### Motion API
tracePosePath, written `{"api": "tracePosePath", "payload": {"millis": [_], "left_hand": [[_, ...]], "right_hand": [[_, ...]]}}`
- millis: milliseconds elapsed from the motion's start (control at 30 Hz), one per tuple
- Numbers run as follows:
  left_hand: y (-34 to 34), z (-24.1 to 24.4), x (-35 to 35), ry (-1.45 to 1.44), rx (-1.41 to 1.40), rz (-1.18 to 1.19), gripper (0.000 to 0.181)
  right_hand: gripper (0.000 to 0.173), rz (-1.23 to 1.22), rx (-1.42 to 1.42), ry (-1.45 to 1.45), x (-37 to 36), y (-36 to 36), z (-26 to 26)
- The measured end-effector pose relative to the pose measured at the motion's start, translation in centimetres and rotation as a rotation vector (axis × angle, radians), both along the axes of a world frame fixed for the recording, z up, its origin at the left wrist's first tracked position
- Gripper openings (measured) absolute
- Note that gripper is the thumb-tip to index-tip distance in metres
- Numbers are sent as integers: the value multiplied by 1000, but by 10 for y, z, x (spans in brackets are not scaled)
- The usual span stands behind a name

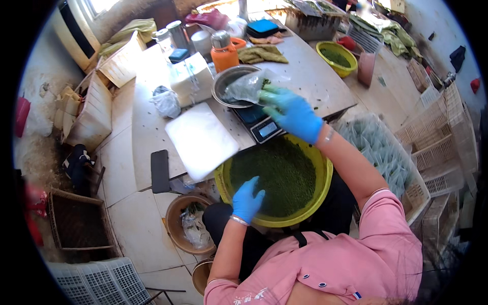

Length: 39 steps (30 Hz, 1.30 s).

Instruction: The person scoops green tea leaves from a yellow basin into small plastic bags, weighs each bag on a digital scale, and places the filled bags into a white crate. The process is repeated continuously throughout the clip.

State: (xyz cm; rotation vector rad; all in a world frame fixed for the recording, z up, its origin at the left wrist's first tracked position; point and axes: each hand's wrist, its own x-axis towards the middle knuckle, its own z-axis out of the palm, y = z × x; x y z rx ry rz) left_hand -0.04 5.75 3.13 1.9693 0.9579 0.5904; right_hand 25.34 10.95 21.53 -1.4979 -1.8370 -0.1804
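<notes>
In a blue glove, my right hand [295, 110] reaches to the mouth of a clear plastic bag [244, 89] with green bits showing at its opening. Whether the fingers grip the bag is unclear. The bag lies in a metal bowl [219, 89] on a digital scale [265, 129] with a lit display. My left hand [248, 200], also gloved, hovers with fingers apart over the near left part of a yellow basin [326, 187]. Loose dark green leaf material [282, 175] fills much of that basin, which sits at my lap against the table edge.
A stack of white plastic sheets or bags [202, 141] and a black phone [159, 170] lie left on the table [148, 114]. An orange flask [224, 57] stands behind the bowl. Filled bags [375, 148] crowd a crate at right. A brown bin [175, 228] stands lower left.
</notes>
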Motion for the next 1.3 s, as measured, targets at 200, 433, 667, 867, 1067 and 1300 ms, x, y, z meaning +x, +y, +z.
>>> {"api": "tracePosePath", "payload": {"millis": [200, 433, 667, 867, 1067, 1300], "left_hand": [[-3, -6, 14, 262, -88, -174, 50], [6, -4, 20, 309, -79, -170, 46], [9, -8, 20, 242, -141, -97, 44], [6, -9, 20, -227, -236, -3, 37], [-4, 24, 11, -208, -451, -90, 24], [-14, 18, 8, -408, -601, 61, 14]], "right_hand": [[15, -388, -561, -20, 59, -86, -121], [18, -654, -1104, -139, 67, -78, -260], [14, -380, -840, 143, 40, -105, -195], [15, -99, -649, 276, -14, -135, -155], [10, 81, -564, -26, -64, -142, -129], [37, -12, -505, 225, -70, -154, -104]]}}
